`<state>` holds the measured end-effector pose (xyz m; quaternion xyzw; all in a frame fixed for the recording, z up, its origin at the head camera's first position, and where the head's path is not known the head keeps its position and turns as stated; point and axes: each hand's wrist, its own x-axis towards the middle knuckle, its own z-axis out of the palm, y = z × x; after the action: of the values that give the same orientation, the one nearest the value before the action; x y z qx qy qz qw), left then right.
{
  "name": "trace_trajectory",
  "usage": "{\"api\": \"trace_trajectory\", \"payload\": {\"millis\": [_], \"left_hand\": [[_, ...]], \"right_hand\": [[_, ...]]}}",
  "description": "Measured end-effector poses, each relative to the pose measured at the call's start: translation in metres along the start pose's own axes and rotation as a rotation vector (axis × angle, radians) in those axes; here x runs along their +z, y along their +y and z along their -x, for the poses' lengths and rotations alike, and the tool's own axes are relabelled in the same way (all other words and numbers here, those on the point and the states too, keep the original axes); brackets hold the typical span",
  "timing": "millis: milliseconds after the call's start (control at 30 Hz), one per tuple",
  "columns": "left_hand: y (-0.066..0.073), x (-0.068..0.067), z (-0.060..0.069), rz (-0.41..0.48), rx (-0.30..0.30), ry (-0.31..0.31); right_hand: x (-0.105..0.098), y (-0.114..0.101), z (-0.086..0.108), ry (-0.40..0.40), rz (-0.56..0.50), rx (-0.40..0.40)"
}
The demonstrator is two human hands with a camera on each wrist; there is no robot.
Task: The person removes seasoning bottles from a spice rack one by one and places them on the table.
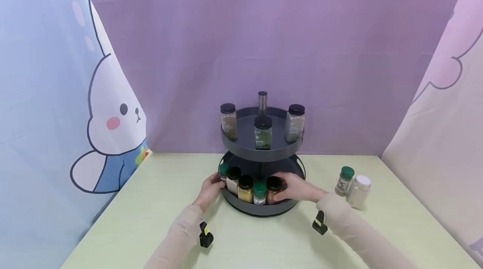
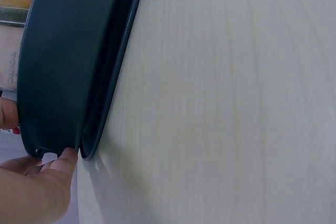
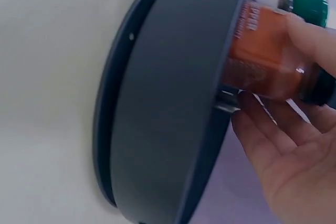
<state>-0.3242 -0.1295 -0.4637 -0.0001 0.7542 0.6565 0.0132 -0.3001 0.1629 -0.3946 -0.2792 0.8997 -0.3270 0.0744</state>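
Note:
A dark two-tier turntable rack stands on the table. My left hand grips the lower tier's rim at its left side, with the thumb over the rim and fingers at the handle cutout. My right hand holds a black-lidded spice jar of orange-red powder on the lower tier, thumb across its front, fingers behind. Left of that jar are a green-capped jar, a yellow spice jar, a pale-powder jar and another green-capped jar beside my left hand.
The upper tier carries a brown spice jar, a green herb jar and a grey-brown jar around the centre post. On the table at right stand a green-capped shaker and a white-capped jar. A purple curtain hangs behind.

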Motion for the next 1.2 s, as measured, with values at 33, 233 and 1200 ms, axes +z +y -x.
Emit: {"api": "trace_trajectory", "payload": {"millis": [33, 233, 1200], "left_hand": [[0.000, 0.000, 0.000, 0.000, -0.001, 0.000], [-0.002, 0.001, -0.001, -0.003, 0.001, -0.002], [-0.002, 0.001, -0.002, -0.012, -0.011, -0.001]], "right_hand": [[0.002, 0.001, -0.002, 0.000, -0.001, -0.005], [0.015, 0.012, -0.006, -0.001, -0.093, 0.032], [-0.007, 0.012, 0.004, 0.148, -0.100, 0.036]]}}
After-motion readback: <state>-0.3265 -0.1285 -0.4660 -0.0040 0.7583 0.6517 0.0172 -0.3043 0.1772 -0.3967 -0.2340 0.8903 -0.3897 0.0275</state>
